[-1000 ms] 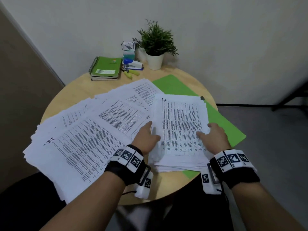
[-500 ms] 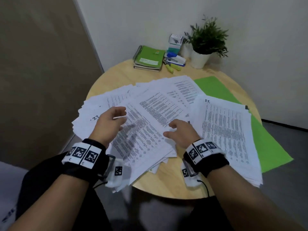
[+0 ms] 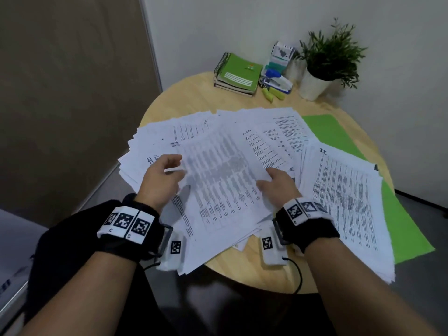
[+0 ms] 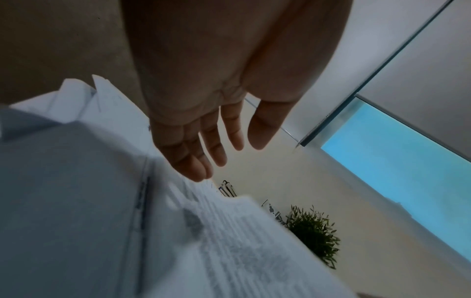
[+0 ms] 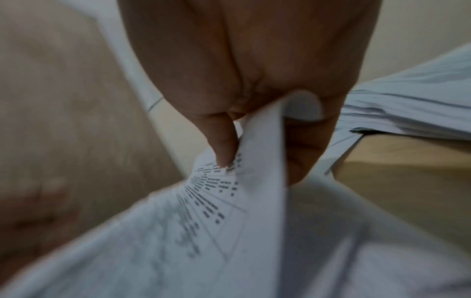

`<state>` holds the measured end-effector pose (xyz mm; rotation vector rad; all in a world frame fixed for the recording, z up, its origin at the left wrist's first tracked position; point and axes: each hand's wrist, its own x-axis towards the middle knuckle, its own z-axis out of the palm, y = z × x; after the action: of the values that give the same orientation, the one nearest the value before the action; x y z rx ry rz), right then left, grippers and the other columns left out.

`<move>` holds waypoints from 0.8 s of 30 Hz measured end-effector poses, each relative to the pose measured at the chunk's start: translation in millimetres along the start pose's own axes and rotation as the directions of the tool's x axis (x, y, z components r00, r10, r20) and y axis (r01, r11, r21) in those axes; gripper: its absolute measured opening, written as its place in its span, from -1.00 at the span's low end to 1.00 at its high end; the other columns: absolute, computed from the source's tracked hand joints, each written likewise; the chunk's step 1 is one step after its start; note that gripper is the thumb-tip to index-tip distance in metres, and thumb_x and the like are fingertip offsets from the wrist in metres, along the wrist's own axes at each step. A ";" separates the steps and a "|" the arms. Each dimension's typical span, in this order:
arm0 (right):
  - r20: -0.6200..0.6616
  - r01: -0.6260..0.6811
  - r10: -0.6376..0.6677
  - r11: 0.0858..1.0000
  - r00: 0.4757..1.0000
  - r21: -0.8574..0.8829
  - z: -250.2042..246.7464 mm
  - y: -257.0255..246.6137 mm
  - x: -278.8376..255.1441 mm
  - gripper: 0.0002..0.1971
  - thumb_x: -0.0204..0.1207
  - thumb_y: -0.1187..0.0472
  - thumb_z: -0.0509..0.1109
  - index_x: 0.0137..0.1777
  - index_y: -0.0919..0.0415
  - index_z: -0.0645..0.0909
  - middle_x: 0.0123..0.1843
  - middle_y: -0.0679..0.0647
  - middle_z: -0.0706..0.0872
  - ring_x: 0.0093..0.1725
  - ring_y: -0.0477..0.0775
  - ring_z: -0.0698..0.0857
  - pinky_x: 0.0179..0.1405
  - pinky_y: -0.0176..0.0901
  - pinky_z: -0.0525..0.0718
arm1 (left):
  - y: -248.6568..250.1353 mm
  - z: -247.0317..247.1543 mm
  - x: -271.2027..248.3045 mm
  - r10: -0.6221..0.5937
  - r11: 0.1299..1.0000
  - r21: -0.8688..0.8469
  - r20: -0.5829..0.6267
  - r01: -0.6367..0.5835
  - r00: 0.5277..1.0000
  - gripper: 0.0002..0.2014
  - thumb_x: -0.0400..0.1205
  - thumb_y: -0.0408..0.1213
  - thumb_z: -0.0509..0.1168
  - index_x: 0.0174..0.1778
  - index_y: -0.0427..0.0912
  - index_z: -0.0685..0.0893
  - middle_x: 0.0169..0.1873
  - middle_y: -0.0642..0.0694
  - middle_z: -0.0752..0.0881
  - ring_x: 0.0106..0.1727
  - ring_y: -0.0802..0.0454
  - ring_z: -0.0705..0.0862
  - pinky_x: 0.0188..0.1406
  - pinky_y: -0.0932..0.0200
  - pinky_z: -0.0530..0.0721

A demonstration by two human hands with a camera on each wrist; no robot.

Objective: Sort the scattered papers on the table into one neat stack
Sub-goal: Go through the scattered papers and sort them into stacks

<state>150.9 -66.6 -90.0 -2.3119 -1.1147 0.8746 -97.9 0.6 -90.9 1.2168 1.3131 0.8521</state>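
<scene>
Printed papers (image 3: 194, 132) lie fanned and overlapping across the left and middle of the round wooden table (image 3: 194, 95). A squared stack (image 3: 344, 202) sits at the right on a green folder (image 3: 339, 134). My right hand (image 3: 265, 178) pinches the right edge of the top sheet (image 3: 223, 190), which looks blurred and slightly raised. In the right wrist view the sheet (image 5: 216, 201) bends between the thumb and fingers of that hand (image 5: 260, 167). My left hand (image 3: 178, 167) hovers over the sheet's left edge. The left wrist view shows this hand (image 4: 229, 159) with straight fingers, holding nothing.
Green spiral notebooks (image 3: 238, 73), a stapler with highlighters (image 3: 276, 82), a small box (image 3: 281, 54) and a potted plant (image 3: 324, 59) stand at the table's far edge. A brown wall panel (image 3: 72, 93) is close on the left. Bare wood shows at the near edge (image 3: 242, 267).
Both hands left the right-hand stack and moved left to the fanned papers. The right hand took hold of the top sheet's edge. The left hand rose above the papers.
</scene>
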 end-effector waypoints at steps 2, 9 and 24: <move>-0.070 0.063 -0.052 0.985 0.996 0.158 -11.1 2.4 -6.9 -0.59 0.59 0.14 0.32 0.43 0.15 0.54 0.34 0.08 0.68 0.30 0.14 0.65 0.37 0.12 0.56 | -2.2 -2.5 2.8 -0.010 0.999 0.046 -0.035 0.011 0.999 -0.70 0.66 -0.39 0.32 0.29 -0.06 0.58 0.18 -0.01 0.58 -0.11 -0.01 0.59 -0.09 0.08 0.62; 0.015 0.165 -0.225 0.753 0.974 0.637 -13.1 -4.8 -34.0 -0.75 0.56 0.25 0.35 0.21 0.18 0.67 0.11 0.16 0.81 0.09 0.29 0.77 0.09 0.22 0.71 | 1.8 -7.8 -0.2 -0.113 0.985 -0.121 0.093 0.124 0.989 -0.67 0.67 -0.24 0.33 0.36 -0.11 0.54 0.05 -0.06 0.77 -0.04 0.01 0.77 0.14 -0.01 0.71; 0.103 -0.013 0.024 0.995 0.994 -0.101 35.9 -10.2 -27.1 -0.36 0.27 0.21 0.65 0.30 0.29 0.43 0.22 0.18 0.57 0.22 0.22 0.61 0.22 0.20 0.65 | 5.9 -31.0 10.1 -0.098 0.923 -0.381 -0.108 0.050 0.989 -0.51 0.66 -0.68 0.08 0.42 -0.18 0.58 0.21 -0.09 0.75 0.22 -0.05 0.74 0.43 -0.16 0.55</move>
<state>107.4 -78.7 -99.7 -2.3846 -1.2073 0.9771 -125.8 16.7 -83.2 0.8152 1.2147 1.0832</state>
